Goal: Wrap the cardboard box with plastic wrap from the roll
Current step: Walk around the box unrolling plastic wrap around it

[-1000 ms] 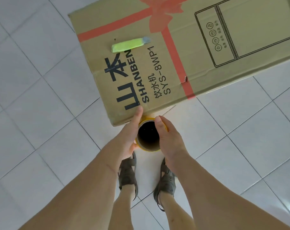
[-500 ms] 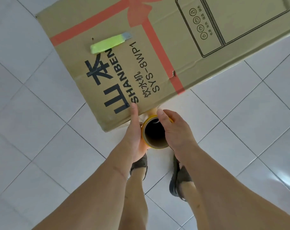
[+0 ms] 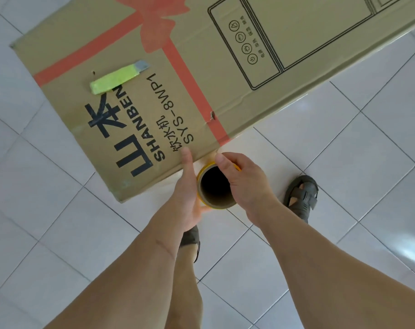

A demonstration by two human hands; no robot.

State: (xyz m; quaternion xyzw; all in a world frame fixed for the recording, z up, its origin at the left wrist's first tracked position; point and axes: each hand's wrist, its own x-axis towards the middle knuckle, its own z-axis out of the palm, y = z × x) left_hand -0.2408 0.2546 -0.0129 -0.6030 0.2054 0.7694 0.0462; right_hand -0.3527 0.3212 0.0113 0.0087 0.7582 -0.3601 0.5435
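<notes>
Both hands are gripping the roll (image 3: pixel 214 186) upright: the left hand (image 3: pixel 188 191) is cupping its side, thumb reaching up onto the cardboard box (image 3: pixel 201 74); the right hand (image 3: pixel 245 184) is curling over the rim. The box edge is sitting just beyond the fingertips. No film is showing on the top face, so the wrapping looks barely begun. A green cutter (image 3: pixel 117 77) is lying further up the box.
</notes>
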